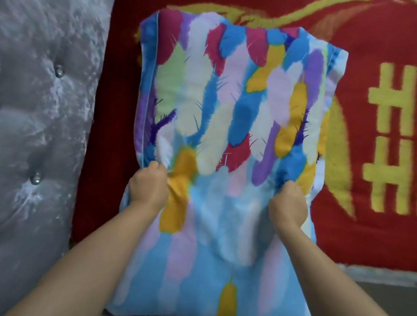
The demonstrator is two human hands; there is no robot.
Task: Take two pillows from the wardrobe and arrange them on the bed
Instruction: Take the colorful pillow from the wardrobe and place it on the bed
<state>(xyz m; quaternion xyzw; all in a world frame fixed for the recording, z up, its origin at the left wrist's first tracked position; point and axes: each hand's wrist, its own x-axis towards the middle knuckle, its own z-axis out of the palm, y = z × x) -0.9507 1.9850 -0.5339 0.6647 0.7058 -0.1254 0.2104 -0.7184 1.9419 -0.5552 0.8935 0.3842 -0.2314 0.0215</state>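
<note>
A pillow in a blue cover printed with many-coloured feathers fills the middle of the head view, lengthwise away from me. My left hand is clenched on its fabric near the left edge. My right hand is clenched on the fabric near the right edge. The pillow's far end lies over the red bed cover; its near end hangs blurred toward me. Whether it rests on the bed or is held above it I cannot tell. No second pillow shows.
A grey tufted headboard with shiny buttons stands along the left. The red cover with yellow patterns and letters spreads to the right. The bed's near edge and a strip of grey floor show at lower right.
</note>
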